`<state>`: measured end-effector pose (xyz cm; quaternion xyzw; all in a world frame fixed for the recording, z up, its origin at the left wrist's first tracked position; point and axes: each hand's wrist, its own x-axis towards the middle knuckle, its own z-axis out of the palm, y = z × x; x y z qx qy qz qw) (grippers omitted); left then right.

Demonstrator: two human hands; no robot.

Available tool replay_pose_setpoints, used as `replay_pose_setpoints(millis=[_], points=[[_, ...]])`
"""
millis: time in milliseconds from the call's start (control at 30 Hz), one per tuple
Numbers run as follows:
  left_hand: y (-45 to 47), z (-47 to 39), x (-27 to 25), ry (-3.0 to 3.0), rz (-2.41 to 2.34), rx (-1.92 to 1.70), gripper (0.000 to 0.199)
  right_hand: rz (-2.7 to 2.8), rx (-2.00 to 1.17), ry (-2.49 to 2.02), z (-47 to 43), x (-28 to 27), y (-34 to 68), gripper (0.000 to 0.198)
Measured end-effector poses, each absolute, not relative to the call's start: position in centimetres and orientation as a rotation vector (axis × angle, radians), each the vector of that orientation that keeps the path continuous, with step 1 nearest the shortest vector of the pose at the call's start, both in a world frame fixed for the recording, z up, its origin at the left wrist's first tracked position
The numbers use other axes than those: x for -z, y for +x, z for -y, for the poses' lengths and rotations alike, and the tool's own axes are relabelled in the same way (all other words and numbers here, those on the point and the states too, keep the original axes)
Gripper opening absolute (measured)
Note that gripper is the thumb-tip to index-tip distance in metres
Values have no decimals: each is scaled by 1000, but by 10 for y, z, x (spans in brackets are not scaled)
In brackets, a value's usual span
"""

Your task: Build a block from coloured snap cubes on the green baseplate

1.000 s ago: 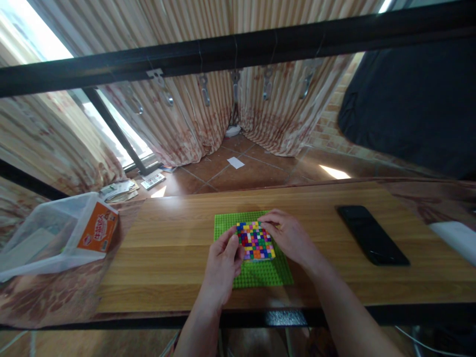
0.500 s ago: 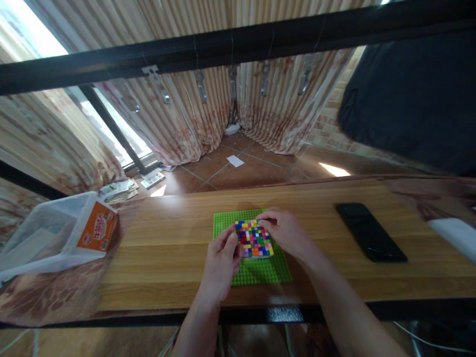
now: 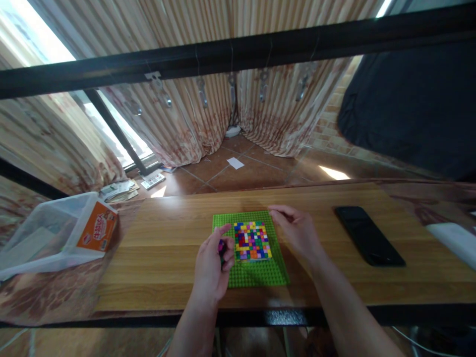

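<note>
Green studded plastic baseplate, square, lying flat near the middle of the light wooden bench, its edges roughly parallel to the bench edge, no long axis to speak of. Seated on its upper half: a multicoloured square block of small plastic bricks, studs up, sides running 12-to-6 and 3-to-9 with a slight clockwise skew. Change noted: half a second ago both hands pinched the block from either side; now both have drawn off it, which suggests a piece has just been pulled free. Left hand, at 9 o'clock of the block and just beside it, has its grip clenched on a small dark purple-and-green brick piece between thumb and fingers. Right hand, at 2 o'clock of the block, grip released, fingers loosely curled and resting near the baseplate's far right corner; whether a fingertip touches the plate cannot be told. Also present: black flat smartphone at 3 o'clock, well apart; clear plastic bag with an orange label off the bench's left end at 9 o'clock.
</note>
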<state>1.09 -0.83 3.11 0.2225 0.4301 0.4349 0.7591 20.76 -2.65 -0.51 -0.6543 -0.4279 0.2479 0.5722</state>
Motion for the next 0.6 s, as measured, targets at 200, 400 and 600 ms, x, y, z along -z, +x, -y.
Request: replay_pose_setpoints(millis=[200,400,600], points=[[2,2,-36,169,-767,-957,23,765,-546,-1462,24,-10,201,22],[1,0,-41,-43,-617,-1076,25,1058,-515,-1417,38,-23,172,15],[4,0,-40,-37,-618,-1118,25,1520,-636,-1324,48,-36,135,12]])
